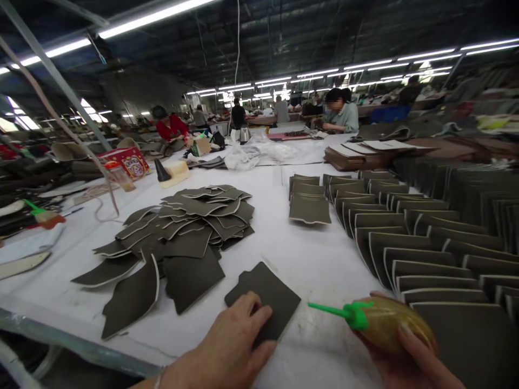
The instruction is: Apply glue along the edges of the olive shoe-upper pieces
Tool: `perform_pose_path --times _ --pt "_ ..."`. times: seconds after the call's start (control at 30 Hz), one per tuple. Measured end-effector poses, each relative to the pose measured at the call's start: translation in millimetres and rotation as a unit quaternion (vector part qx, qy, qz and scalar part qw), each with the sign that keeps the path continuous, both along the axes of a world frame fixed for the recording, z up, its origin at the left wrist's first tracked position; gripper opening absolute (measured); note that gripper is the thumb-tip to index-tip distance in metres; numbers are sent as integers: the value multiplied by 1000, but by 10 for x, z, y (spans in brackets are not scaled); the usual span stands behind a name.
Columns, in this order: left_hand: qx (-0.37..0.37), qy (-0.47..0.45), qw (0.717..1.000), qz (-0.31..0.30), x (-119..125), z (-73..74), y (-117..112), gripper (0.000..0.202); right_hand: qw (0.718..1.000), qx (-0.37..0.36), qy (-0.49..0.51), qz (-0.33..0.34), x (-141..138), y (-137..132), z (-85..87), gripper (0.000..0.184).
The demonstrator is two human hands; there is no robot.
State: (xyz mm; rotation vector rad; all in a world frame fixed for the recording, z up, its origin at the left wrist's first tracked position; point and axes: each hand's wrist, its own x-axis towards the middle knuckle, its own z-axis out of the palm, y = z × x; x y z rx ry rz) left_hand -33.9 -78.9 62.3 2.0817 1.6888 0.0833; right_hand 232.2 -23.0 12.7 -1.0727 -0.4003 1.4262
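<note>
My left hand rests on a dark grey-green leather piece lying flat on the white table, its fingers spread over the near edge. In my right hand is a yellowish glue bottle with a green nozzle that points left toward that piece, apart from it. A loose heap of similar pieces lies to the left. On the right, overlapping rows of pieces with pale edges fan out, and a short column of them lies further back.
A second bottle with a green nozzle lies at far left. A thin pole rises near a red box. Crumpled clear plastic and a brown stack are at the back. Several people work beyond; a metal rail edges the table.
</note>
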Motion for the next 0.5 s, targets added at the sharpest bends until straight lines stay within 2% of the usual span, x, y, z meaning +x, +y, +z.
perform_pose_path --times 0.07,0.17,0.3,0.5 --pt "15 16 999 31 60 11 31 47 1000 -10 -4 -12 -15 -29 88 67" --pt "6 66 997 27 157 16 91 47 999 12 -39 -4 34 -88 170 72" --pt "-5 100 995 8 249 49 136 42 993 54 -104 7 103 -127 199 72" --pt "10 122 992 8 347 39 203 39 984 76 -163 11 111 -141 220 72"
